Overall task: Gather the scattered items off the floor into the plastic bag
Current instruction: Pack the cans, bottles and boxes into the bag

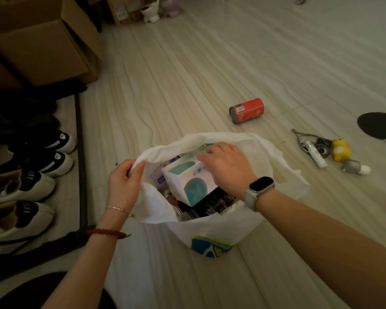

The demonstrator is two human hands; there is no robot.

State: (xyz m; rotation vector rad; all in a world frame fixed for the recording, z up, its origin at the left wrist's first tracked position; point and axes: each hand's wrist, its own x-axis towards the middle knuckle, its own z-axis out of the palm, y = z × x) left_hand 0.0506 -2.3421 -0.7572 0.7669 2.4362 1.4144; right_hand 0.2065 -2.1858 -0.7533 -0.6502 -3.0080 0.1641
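A white plastic bag (212, 228) stands open on the floor in front of me. My left hand (124, 184) pinches its left rim and holds it up. My right hand (226, 167) reaches into the bag's mouth, its fingers on the top of a white and teal box (187, 185) that sits tilted on dark items inside. On the floor to the right lie a red can (246, 110) on its side, metal nippers (302, 136), a white tube (315, 153), a yellow toy (340, 150) and a small grey and white item (354, 167).
A low black shoe rack (81, 152) with several sneakers runs along the left. Cardboard boxes (42, 41) stand at the back left, small white and pink figurines (158, 8) further back. A dark round mat (379, 124) lies at the right edge.
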